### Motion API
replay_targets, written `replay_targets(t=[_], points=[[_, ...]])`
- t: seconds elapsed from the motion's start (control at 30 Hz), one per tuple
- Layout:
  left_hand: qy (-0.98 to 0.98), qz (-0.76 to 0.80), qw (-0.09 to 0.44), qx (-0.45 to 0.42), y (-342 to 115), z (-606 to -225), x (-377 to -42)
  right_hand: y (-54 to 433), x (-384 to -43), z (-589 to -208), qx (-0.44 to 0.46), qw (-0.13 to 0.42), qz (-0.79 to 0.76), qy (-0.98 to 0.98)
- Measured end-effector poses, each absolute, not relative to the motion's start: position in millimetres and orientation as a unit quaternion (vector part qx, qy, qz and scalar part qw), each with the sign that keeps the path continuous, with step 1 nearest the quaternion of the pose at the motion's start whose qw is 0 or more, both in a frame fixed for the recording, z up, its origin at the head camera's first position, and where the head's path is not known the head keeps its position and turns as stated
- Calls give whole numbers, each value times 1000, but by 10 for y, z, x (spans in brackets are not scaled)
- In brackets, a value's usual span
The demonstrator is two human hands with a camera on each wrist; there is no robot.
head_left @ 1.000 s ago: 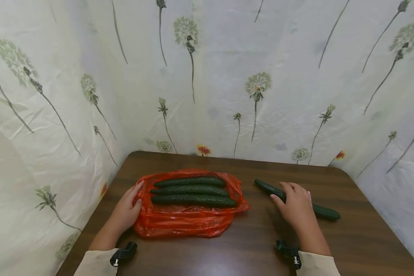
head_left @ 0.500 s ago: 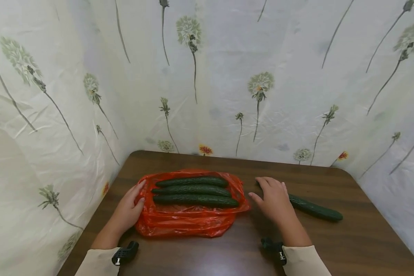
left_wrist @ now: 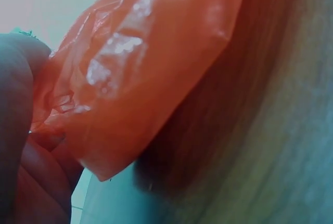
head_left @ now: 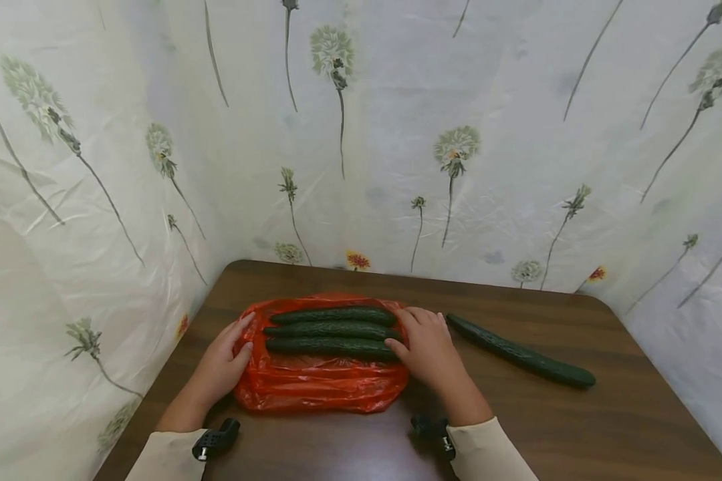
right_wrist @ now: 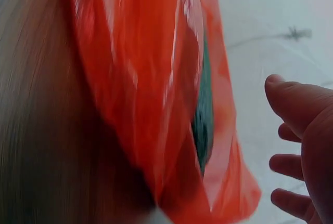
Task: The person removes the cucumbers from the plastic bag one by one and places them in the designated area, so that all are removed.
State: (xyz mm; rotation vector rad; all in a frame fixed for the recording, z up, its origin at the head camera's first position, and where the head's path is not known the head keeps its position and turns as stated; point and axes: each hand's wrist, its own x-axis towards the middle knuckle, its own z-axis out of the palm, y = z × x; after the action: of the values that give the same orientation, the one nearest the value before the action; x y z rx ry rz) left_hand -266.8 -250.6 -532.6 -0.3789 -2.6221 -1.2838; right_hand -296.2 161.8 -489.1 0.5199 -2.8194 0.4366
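Note:
A red plastic bag (head_left: pixel 331 391) lies spread on the table with three dark green cucumbers (head_left: pixel 337 329) side by side in its opening. My left hand (head_left: pixel 219 367) holds the bag's left edge. In the left wrist view the thin red plastic (left_wrist: pixel 156 73) runs in between thumb and fingers. At the bag's right end is my right hand (head_left: pixel 430 351), over the cucumbers' tips, which it partly hides. The right wrist view shows that hand (right_wrist: pixel 312 130) with fingers spread and nothing in them, beside the bag's mouth. One more cucumber (head_left: pixel 526 355) lies slantwise on the table to the right.
The brown wooden table (head_left: pixel 614 427) has a rounded far edge. Behind it and to both sides hangs a pale curtain (head_left: pixel 385 133) with a dandelion print. A black wrist mount (head_left: pixel 216 441) sits on the left wrist, another (head_left: pixel 433 435) on the right.
My right hand has let go of the loose cucumber and moved left to the bag's right end. That cucumber stays where it lay. The left hand still holds the bag's left edge.

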Motion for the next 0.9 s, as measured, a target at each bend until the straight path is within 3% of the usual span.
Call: replay_targets(t=[0.9], points=[[-885, -437, 90, -130, -2499, -5329, -2692, 957, -2911, -4900, 216, 63, 126, -966]])
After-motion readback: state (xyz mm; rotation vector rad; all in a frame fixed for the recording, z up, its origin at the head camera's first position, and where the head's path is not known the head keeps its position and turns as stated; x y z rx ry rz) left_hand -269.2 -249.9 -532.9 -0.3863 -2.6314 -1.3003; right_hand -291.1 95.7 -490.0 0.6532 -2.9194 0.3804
